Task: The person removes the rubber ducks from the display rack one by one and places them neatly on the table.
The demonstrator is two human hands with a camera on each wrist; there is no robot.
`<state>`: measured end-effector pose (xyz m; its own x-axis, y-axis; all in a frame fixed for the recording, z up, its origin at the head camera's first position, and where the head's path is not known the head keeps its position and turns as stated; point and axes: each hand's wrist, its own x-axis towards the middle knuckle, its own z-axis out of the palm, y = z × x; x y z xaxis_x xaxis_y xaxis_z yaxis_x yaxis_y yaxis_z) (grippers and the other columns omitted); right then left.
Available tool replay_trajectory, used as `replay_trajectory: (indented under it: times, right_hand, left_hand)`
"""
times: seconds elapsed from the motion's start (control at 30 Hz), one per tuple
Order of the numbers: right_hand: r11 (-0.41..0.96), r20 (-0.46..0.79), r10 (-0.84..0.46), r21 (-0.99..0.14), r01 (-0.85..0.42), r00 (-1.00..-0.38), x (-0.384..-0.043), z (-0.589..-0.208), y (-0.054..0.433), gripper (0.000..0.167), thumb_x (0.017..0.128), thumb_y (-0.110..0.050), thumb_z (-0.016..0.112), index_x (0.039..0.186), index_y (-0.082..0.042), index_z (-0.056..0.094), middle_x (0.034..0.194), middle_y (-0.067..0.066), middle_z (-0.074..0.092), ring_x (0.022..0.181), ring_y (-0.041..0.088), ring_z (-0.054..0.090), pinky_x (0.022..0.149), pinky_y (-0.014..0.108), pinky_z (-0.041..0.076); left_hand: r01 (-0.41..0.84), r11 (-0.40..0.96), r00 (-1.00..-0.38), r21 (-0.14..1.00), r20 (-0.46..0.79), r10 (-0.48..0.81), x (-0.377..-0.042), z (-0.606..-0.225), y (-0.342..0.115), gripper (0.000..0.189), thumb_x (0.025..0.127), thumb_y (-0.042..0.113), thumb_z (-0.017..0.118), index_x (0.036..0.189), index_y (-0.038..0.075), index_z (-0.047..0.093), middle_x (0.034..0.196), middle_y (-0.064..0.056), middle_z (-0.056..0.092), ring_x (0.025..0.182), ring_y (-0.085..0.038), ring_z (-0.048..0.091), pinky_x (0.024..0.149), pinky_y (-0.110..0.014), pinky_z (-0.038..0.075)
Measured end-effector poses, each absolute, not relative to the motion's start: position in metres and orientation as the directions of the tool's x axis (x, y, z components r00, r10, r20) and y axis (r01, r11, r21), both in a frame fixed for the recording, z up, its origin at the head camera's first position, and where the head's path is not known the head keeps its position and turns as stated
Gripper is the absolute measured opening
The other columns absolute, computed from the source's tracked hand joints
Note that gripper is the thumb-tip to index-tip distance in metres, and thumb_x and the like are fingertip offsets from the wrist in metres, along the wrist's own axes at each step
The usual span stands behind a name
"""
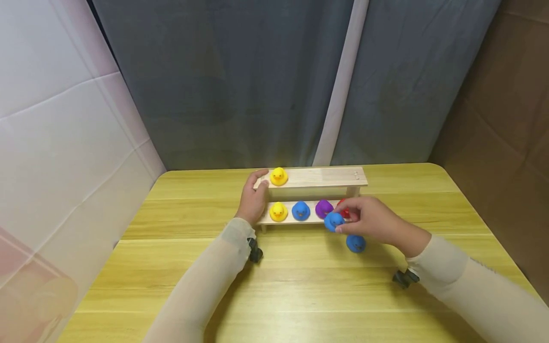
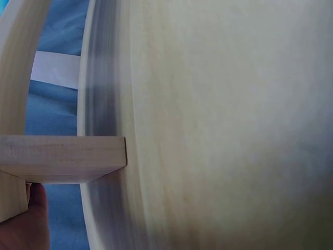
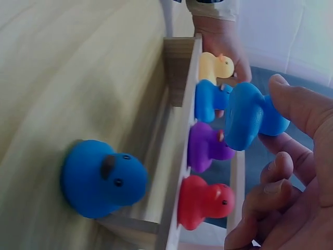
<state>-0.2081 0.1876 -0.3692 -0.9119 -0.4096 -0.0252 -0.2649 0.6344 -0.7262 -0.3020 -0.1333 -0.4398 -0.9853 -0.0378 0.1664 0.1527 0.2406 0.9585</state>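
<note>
Yellow table (image 1: 300, 295): my right hand (image 1: 377, 221) pinches a blue duck (image 1: 333, 221) at the shelf's (image 1: 321, 177) lower front edge; my left hand (image 1: 254, 197) grips its left end.

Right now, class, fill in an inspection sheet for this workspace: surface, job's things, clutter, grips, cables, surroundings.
Surface: yellow wooden table, bare in front.
Job's things: two-tier wooden rack; yellow duck on the top shelf; lower shelf holds a second yellow duck, blue duck, purple duck, red duck; loose blue duck on the table.
Clutter: nothing seen.
Grips: left hand holds the rack's left end; right hand pinches a blue duck in hand.
Cables: nothing seen.
Surroundings: grey curtain, white panel left, brown board right.
</note>
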Motion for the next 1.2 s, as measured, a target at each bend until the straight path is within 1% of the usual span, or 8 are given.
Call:
replay_trajectory:
  times: [0.2, 0.43, 0.8, 0.9, 1.03, 1.2]
  right_hand:
    - [0.635, -0.039, -0.408, -0.729, -0.253, -0.912, -0.204, -0.379, 0.188, 0.037, 0.084, -0.025, 0.091, 0.116, -0.013, 0.078, 0.072, 0.001, 0.050, 0.072, 0.021, 0.049, 0.059, 0.031, 0.042]
    - [0.654, -0.039, -0.404, -0.711, -0.259, -0.914, -0.201, -0.386, 0.189, 0.034, 0.083, -0.026, 0.091, 0.113, -0.014, 0.078, 0.068, -0.001, 0.047, 0.064, 0.019, 0.046, 0.053, 0.029, 0.036]
    - [0.676, -0.038, -0.391, -0.690, -0.259, -0.919, -0.200, -0.401, 0.191, 0.037, 0.082, -0.026, 0.092, 0.114, -0.013, 0.078, 0.070, 0.000, 0.048, 0.066, 0.018, 0.047, 0.054, 0.027, 0.037]
    - [0.676, -0.045, -0.379, -0.696, -0.243, -0.924, -0.199, -0.407, 0.190, 0.036, 0.082, -0.028, 0.092, 0.113, -0.014, 0.079, 0.070, 0.000, 0.048, 0.068, 0.019, 0.048, 0.055, 0.027, 0.038]
    - [0.677, -0.048, -0.372, -0.698, -0.236, -0.927, -0.198, -0.414, 0.188, 0.033, 0.082, -0.029, 0.092, 0.110, -0.018, 0.080, 0.073, 0.001, 0.051, 0.074, 0.019, 0.049, 0.061, 0.029, 0.040]
    - [0.708, -0.034, -0.365, -0.659, -0.254, -0.930, -0.196, -0.418, 0.187, 0.030, 0.081, -0.031, 0.093, 0.107, -0.022, 0.080, 0.076, 0.000, 0.053, 0.078, 0.020, 0.049, 0.067, 0.031, 0.042]
  left_hand:
    - [0.148, 0.247, -0.986, 0.957, 0.163, -0.040, -0.302, -0.440, -0.133, 0.039, 0.109, 0.026, 0.047, 0.147, 0.022, 0.056, 0.161, -0.002, 0.047, 0.153, -0.024, 0.037, 0.128, -0.050, 0.025]
    - [0.148, 0.245, -0.986, 0.958, 0.163, -0.041, -0.303, -0.440, -0.133, 0.041, 0.109, 0.027, 0.047, 0.148, 0.019, 0.055, 0.161, -0.002, 0.047, 0.153, -0.024, 0.037, 0.128, -0.051, 0.025]
    - [0.138, 0.227, -0.987, 0.964, 0.152, -0.044, -0.303, -0.439, -0.134, 0.039, 0.109, 0.026, 0.047, 0.146, 0.022, 0.056, 0.160, -0.002, 0.048, 0.151, -0.024, 0.039, 0.128, -0.051, 0.026]
    - [0.142, 0.222, -0.987, 0.965, 0.155, -0.045, -0.303, -0.439, -0.133, 0.038, 0.108, 0.026, 0.047, 0.145, 0.022, 0.057, 0.159, -0.002, 0.048, 0.150, -0.024, 0.041, 0.128, -0.050, 0.027]
    - [0.143, 0.214, -0.987, 0.966, 0.156, -0.044, -0.304, -0.440, -0.133, 0.039, 0.108, 0.025, 0.047, 0.146, 0.021, 0.057, 0.159, -0.003, 0.049, 0.148, -0.024, 0.042, 0.127, -0.049, 0.028]
    - [0.145, 0.216, -0.986, 0.965, 0.159, -0.046, -0.304, -0.441, -0.133, 0.039, 0.108, 0.025, 0.048, 0.146, 0.021, 0.057, 0.159, -0.002, 0.049, 0.150, -0.024, 0.041, 0.128, -0.049, 0.027]
